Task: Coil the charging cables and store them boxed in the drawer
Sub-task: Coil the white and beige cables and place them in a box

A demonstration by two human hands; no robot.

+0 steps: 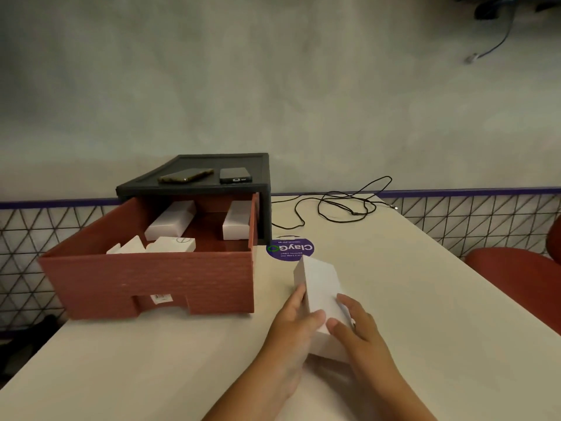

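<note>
You've got the white box (pixel 320 294) down on the counter (pixel 425 314), just right of the open drawer (pixel 145 281), and both hands are on it. Your left hand (pixel 291 325) wraps the near left edge, thumb laid across the lid. Your right hand (pixel 359 331) mirrors it on the other side, thumb on top and fingers curled down the far wall. That's a firm two-sided grip, neither hand spread wide, and it looks like the hold you'd use to seat a lid or to lift the box whole. I can't tell whether a cable is already inside.

The drawer is pulled well out of its dark housing (pixel 194 187), so the mouth is clear for a drop from above. Other white boxes (pixel 170 221) already lie in it, with bare floor between them, which looks like the natural slot for this one.

Behind the purple sticker (pixel 290 249), one black cable (pixel 334 205) sprawls loose on the counter, uncoiled and well apart from your hands. Two phones (pixel 186 175) rest on top of the housing.
</note>
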